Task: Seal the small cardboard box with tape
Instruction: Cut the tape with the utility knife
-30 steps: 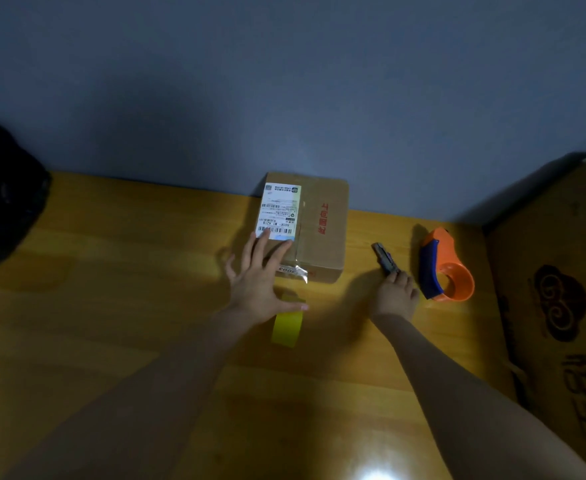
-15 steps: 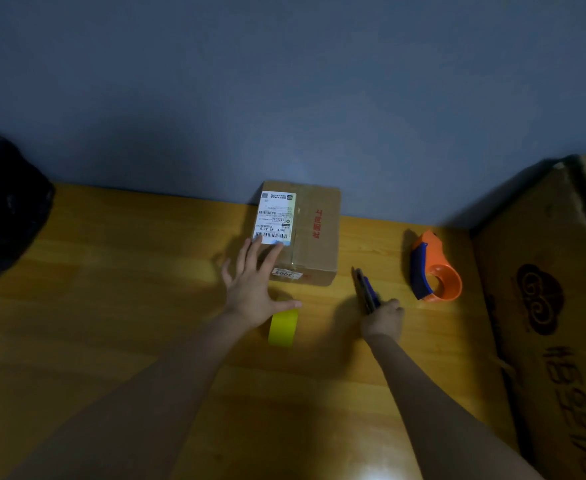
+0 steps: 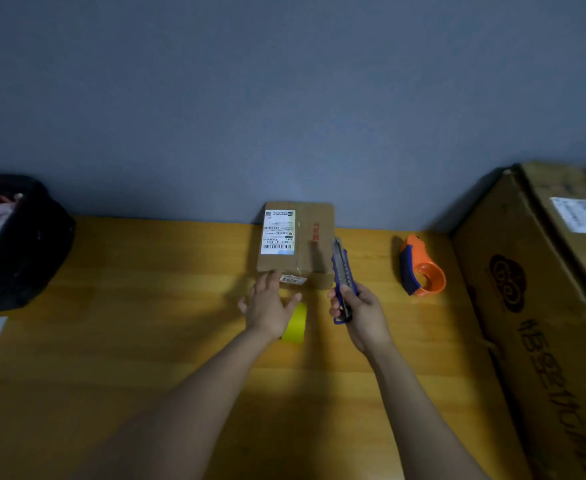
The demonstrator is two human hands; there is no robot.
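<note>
Just beyond the left hand (image 3: 269, 308) sits the small cardboard box (image 3: 296, 244), pushed up against the blue-grey wall (image 3: 284, 98) at the far edge of the wooden surface (image 3: 128, 341). A white shipping label (image 3: 277, 232) covers the box's top on the left hand's side, and a smaller sticker (image 3: 293, 279) hangs over its near edge. The left hand lies palm down, fingers loosely spread, its fingertips at the box's near lower edge. Under its thumb side, between the two hands, lies a yellow roll of tape (image 3: 295, 323). The right hand (image 3: 362, 311) is wrapped around a blue utility knife (image 3: 342, 278), whose tip points away along the box's right side. Farther out past the right hand stands an orange tape dispenser (image 3: 421, 266), and beyond it a large cardboard carton (image 3: 544, 323). Well off beyond the left hand rests a black bag (image 3: 21, 244).
</note>
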